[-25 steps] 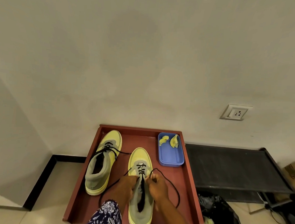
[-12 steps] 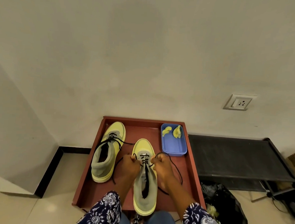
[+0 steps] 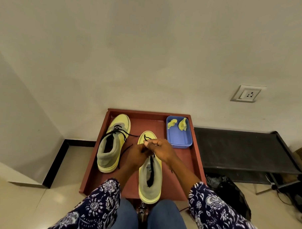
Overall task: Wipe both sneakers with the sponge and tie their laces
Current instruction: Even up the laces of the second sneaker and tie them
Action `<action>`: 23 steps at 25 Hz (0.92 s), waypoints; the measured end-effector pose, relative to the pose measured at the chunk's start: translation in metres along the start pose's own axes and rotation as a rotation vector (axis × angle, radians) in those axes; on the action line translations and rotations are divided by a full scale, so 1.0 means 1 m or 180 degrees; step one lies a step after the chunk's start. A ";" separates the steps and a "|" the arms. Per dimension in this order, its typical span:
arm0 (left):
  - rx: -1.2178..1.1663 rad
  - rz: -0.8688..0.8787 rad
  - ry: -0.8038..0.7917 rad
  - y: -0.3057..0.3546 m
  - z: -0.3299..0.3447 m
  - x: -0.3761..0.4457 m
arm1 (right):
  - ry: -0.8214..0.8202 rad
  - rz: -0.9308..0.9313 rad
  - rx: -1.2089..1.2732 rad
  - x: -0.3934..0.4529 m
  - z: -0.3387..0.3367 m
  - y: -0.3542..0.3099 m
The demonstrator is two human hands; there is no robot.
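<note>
Sneaker (image 3: 150,180) lies under both hands on red tray (image 3: 196,151). Left hand (image 3: 138,154) and right hand (image 3: 160,147) together, pinching black lace (image 3: 146,137) loop. Tying step; next, pull knot snug.

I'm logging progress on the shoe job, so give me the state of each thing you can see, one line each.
Left sneaker: upright on the red tray, laces in a bow.
Right sneaker: upright, lace being tied.
Left hand: gripping the black lace.
Right hand: pinching a lace loop.
Blue container: open, holding yellow sponge pieces.
</note>
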State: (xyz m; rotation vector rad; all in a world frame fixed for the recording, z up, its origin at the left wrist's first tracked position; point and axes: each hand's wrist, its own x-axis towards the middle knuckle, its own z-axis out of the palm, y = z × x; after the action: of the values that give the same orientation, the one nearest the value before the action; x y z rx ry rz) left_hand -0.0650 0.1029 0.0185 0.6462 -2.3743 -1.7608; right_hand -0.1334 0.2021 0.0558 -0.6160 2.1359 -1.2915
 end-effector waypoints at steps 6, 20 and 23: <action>-0.0474 -0.0163 -0.0053 0.001 0.002 0.000 | -0.0163 0.0115 -0.0304 -0.004 -0.002 0.002; -0.1252 -0.0966 0.0223 0.009 -0.001 0.001 | -0.0126 -0.0387 -0.1580 -0.015 0.002 0.027; -0.1141 -0.0868 0.0223 0.009 -0.003 0.000 | -0.0164 -0.0252 -0.1307 -0.016 -0.001 0.030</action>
State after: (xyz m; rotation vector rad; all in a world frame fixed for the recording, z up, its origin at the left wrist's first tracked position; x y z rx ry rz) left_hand -0.0665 0.1025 0.0273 0.9894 -1.9239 -2.1577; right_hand -0.1255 0.2257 0.0330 -0.8965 2.3707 -0.8643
